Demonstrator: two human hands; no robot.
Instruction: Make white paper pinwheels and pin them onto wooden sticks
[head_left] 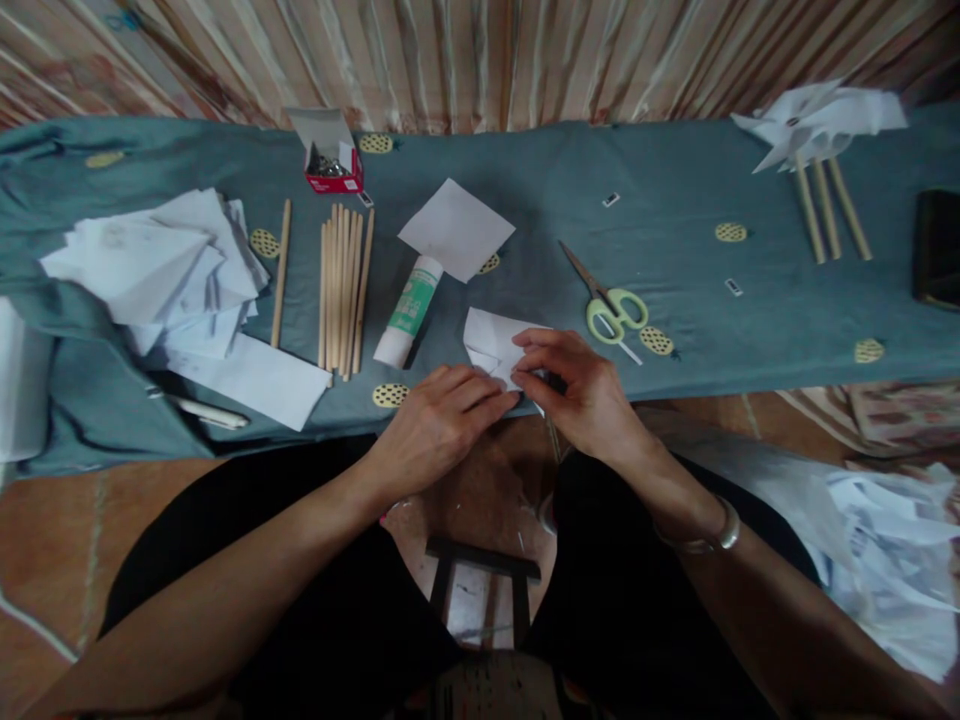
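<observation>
The folded paper (484, 335) lies at the tabletop's (667, 185) near edge. From 7 o'clock, the left hand's (442, 420) fingers, close together, touch it; from 4 o'clock, the right hand's (589, 395) fingers, bent, reach over it. I cannot tell whether either hand clamps it.

A glue stick (409, 312) and scissors (598, 290) lie on the cloth (675, 190), left and right of the handled paper (486, 335).
</observation>
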